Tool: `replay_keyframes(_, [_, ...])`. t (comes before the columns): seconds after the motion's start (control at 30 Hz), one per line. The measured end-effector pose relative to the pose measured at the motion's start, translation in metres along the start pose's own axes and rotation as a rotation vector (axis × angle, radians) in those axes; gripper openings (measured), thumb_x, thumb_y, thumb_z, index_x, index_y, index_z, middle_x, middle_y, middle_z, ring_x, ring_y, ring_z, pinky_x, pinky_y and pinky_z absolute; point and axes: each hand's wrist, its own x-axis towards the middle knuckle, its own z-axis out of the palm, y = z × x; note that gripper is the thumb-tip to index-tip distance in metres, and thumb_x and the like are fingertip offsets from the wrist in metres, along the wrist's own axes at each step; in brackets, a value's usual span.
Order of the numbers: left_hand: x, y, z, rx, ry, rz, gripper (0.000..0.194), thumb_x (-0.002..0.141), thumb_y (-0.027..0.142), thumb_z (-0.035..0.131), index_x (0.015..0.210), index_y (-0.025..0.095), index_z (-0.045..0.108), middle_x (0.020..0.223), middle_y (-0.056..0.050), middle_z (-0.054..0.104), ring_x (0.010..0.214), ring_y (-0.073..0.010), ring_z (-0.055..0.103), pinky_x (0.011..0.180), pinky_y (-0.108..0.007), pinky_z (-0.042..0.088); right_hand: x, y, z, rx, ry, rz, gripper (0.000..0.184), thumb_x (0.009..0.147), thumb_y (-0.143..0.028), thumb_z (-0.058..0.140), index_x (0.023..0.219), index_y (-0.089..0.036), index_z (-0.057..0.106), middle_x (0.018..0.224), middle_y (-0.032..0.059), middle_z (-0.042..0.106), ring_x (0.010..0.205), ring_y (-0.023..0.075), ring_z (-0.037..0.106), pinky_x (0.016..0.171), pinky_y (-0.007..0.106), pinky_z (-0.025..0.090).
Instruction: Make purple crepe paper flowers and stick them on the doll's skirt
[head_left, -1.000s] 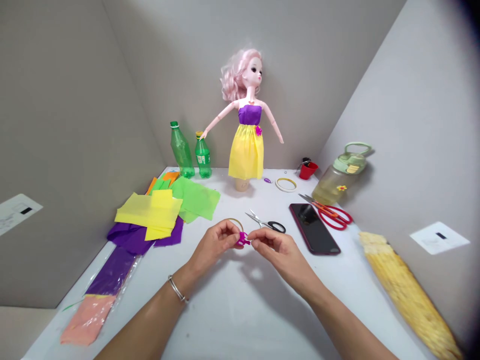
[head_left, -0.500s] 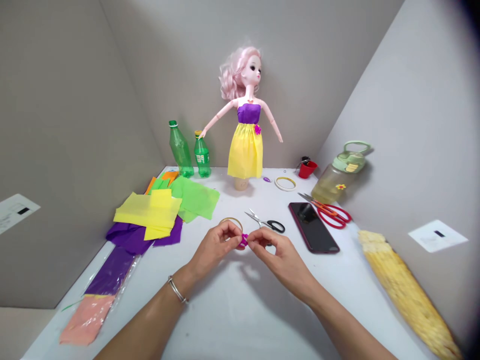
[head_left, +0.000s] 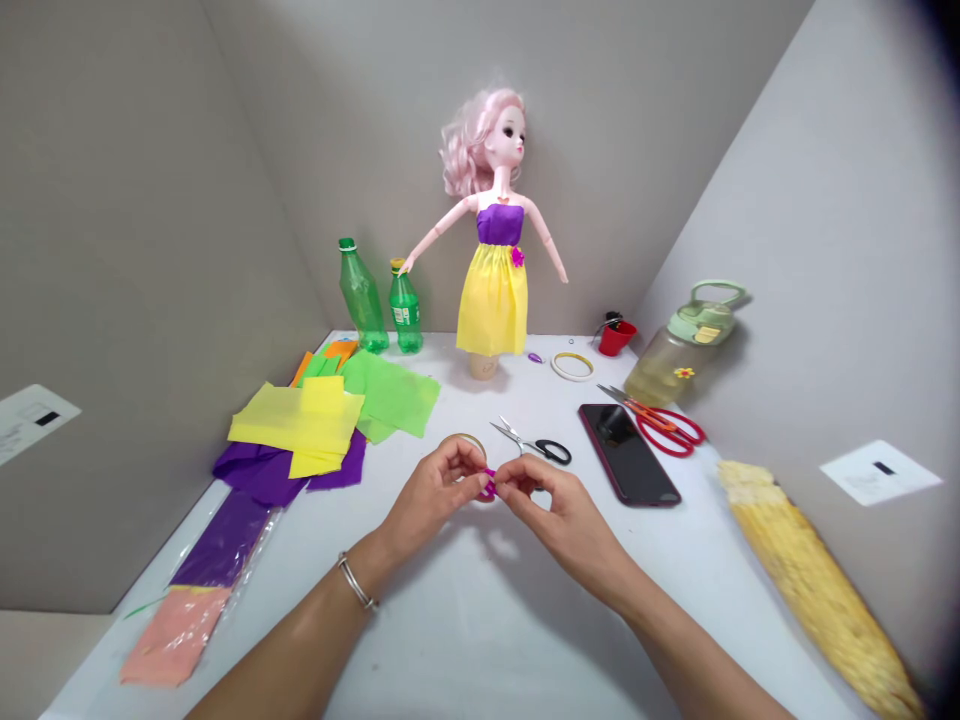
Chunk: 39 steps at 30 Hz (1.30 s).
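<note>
Between my two hands is a small crumpled magenta paper flower (head_left: 490, 485), partly hidden by fingertips. My left hand (head_left: 439, 490) pinches it from the left, thumb against forefinger. From the right, my right hand (head_left: 551, 500) grips it with closed thumb and fingertips. A tape ring (head_left: 466, 440) lies on the table just behind my left fingers. Small black-handled scissors (head_left: 534, 443) rest beyond my right hand, blades partly open. Farther back stands a pink-haired doll (head_left: 491, 285) in a purple top and yellow skirt, with a magenta flower at its waist.
At left lie yellow paper sheets (head_left: 292, 425), green sheets (head_left: 394, 395) and a plastic packet (head_left: 195, 610). Green bottles (head_left: 362, 300) stand behind them. On the right are a phone (head_left: 628, 455), red-handled scissors (head_left: 667, 430), a water bottle (head_left: 675, 350) and a yellow strip (head_left: 817, 590).
My fingers have shifted very slightly on the magenta flower, and a little more of it shows between them. The view has moved a touch; everything on the table stays put.
</note>
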Motion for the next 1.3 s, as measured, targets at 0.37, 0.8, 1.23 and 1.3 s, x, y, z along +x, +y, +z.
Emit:
replay_keyframes(0.37, [0.0005,-0.001,0.0023,-0.064,0.002,-0.003,0.027,0.078,0.03,0.072,0.091,0.018,0.053,0.089,0.0,0.054,0.081,-0.0139,0.06,0.078,-0.03,0.053,-0.0008,-0.0025,0.0014,-0.002,-0.003,0.001,0.013,0.089,-0.024,0.054,0.086,-0.02,0.066,0.082,0.0005,0.065,0.075,0.0151,0.056,0.072,0.028,0.044])
replay_keyframes(0.8, [0.0,0.002,-0.0005,0.054,0.043,0.053,0.02,0.079,0.028,0.07,0.09,0.017,0.057,0.087,-0.001,0.055,0.081,-0.0138,0.055,0.077,-0.026,0.047,-0.0025,-0.0018,0.0037,-0.048,0.022,-0.051,0.014,0.091,-0.024,0.055,0.087,-0.021,0.068,0.082,0.0001,0.065,0.074,0.0146,0.057,0.072,0.027,0.044])
replay_keyframes(1.23, [-0.0013,0.0052,0.0017,-0.171,0.141,0.03,0.013,0.08,0.02,0.066,0.089,0.018,0.057,0.088,-0.001,0.058,0.082,-0.0133,0.055,0.079,-0.025,0.044,-0.0009,-0.0003,0.003,0.027,0.102,0.005,0.018,0.086,-0.026,0.061,0.103,-0.022,0.061,0.088,0.0021,0.065,0.078,0.0162,0.06,0.076,0.031,0.049])
replay_keyframes(1.3, [-0.0017,0.005,0.0034,-0.173,0.143,0.033,0.012,0.08,0.02,0.066,0.088,0.018,0.058,0.089,-0.001,0.057,0.083,-0.0135,0.054,0.079,-0.025,0.043,0.0,-0.0003,0.0054,0.173,0.053,0.061,0.019,0.085,-0.029,0.063,0.101,-0.021,0.059,0.087,0.0019,0.065,0.076,0.0159,0.06,0.074,0.03,0.05])
